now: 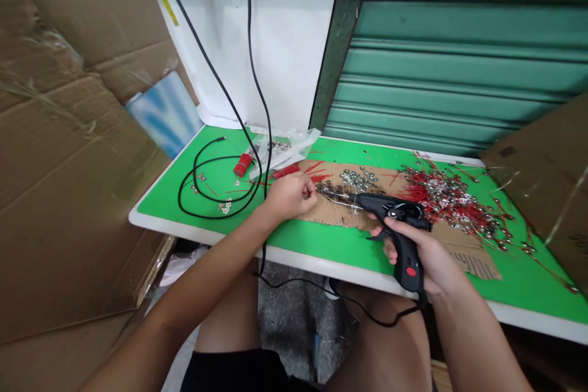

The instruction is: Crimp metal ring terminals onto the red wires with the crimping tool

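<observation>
My right hand (413, 245) is wrapped round the handle of a black soldering gun (395, 214) with a red button, its tip pointing left. Just left of that tip, my left hand (293, 197) is closed in a pinch; what its fingers hold is too small to make out. Under both lies a cardboard strip (331, 214) on the green tabletop. Small metal parts (359, 179) sit in a group on the cardboard behind the gun. A large pile of red wires with metal parts (452, 199) spreads to the right. More red wires (316, 171) lie behind my left hand.
Black cables (215, 82) hang down in front and coil on the table's left side. A clear plastic bag (294, 146) and a red wire spool (243, 164) stand at the back. Cardboard boxes (59, 184) flank the table. The gun's cord loops below the white table edge (331, 266).
</observation>
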Available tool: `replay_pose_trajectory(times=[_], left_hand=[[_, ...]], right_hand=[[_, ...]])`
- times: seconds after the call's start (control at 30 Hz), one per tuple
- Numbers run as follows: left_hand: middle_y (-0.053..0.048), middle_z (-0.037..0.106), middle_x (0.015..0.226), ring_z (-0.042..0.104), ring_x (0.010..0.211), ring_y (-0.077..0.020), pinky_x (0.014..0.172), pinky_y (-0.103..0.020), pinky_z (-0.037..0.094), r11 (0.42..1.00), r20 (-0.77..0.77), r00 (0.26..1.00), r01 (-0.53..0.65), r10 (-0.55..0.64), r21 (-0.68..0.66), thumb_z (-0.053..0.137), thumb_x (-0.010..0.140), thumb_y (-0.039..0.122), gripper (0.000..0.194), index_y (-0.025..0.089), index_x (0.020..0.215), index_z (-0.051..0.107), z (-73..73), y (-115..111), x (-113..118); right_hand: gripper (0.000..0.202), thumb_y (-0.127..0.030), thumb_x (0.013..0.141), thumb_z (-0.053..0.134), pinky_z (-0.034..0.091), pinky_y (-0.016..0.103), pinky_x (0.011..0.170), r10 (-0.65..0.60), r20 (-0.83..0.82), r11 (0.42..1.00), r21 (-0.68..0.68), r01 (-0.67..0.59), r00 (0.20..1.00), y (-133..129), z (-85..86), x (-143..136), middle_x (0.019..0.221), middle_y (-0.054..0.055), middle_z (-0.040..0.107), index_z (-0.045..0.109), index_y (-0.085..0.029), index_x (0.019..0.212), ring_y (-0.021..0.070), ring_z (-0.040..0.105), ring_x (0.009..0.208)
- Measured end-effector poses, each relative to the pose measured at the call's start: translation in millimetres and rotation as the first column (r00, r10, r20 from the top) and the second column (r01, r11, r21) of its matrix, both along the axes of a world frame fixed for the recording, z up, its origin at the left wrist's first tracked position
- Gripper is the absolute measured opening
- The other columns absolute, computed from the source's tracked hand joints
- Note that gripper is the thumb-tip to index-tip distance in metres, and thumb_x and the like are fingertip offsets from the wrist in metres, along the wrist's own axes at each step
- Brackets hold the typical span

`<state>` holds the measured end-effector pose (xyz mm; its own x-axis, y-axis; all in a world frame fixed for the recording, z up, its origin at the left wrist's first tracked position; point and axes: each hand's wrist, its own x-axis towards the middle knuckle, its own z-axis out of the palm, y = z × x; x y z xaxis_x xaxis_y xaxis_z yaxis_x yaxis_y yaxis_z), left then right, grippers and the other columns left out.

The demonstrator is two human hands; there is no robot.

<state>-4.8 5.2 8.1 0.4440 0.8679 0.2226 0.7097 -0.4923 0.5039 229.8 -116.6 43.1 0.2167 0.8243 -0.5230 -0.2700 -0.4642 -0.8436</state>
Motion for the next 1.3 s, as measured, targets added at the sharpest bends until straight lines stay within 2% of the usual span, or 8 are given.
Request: replay_pose_trajectory(times=[0.53,0.73,0.87,1.07,1.3], left_hand=[[-0.003,0.07,0.082,0.066,0.081,-0.0177,0.07,-0.027,0.048,1.0,0.031,1.0,-0.004,0.004,0.002,0.068,0.08,0.023,0.005,0.019,0.082,0.071,-1.1,0.6,0.1],[-0.002,0.07,0.081,0.065,0.08,-0.0172,0.07,-0.027,0.048,1.0,0.026,1.0,0.001,-0.001,-0.001,0.068,0.08,0.022,0.005,0.018,0.083,0.07,0.5,0.5,0.7],[-0.002,0.07,0.081,0.065,0.08,-0.0172,0.069,-0.027,0.047,1.0,0.033,0.999,-0.006,0.006,-0.01,0.068,0.08,0.022,0.005,0.018,0.083,0.07,0.8,0.2,0.5],[-0.002,0.07,0.08,0.065,0.078,-0.0171,0.068,-0.027,0.047,1.0,0.047,0.999,-0.006,0.007,-0.021,0.068,0.079,0.023,0.006,0.019,0.081,0.071,-0.9,0.2,0.1],[-0.002,0.07,0.08,0.064,0.077,-0.0167,0.07,-0.027,0.047,1.0,0.048,0.999,0.0,0.001,-0.021,0.068,0.079,0.022,0.005,0.019,0.082,0.07,-1.1,1.3,0.6]], right_hand=[[0.018,-0.026,0.077,0.078,0.046,0.018,0.033,0.006,0.022,1.0,0.018,-0.006,1.0,-1.3,-0.7,-1.2,0.067,0.003,0.069,0.081,-0.017,0.092,0.0098,0.049,0.04],[0.021,-0.03,0.075,0.081,0.045,0.019,0.033,0.024,0.036,0.999,0.031,-0.025,0.999,-1.8,-1.9,0.3,0.076,0.005,0.074,0.081,-0.017,0.091,0.0083,0.047,0.04],[0.023,-0.029,0.074,0.081,0.045,0.019,0.034,0.017,0.046,0.999,0.039,-0.019,0.999,-1.6,-1.9,-1.1,0.074,0.005,0.074,0.081,-0.015,0.092,0.0086,0.048,0.04],[0.018,-0.029,0.076,0.081,0.044,0.019,0.034,0.009,0.032,1.0,0.01,-0.009,0.999,-2.1,-1.6,-0.5,0.065,0.002,0.068,0.079,-0.017,0.09,0.01,0.05,0.04],[0.019,-0.031,0.08,0.078,0.045,0.02,0.033,0.058,0.051,0.997,0.04,-0.06,0.997,-2.0,-2.0,2.0,0.074,0.006,0.074,0.08,-0.017,0.092,0.01,0.047,0.04]])
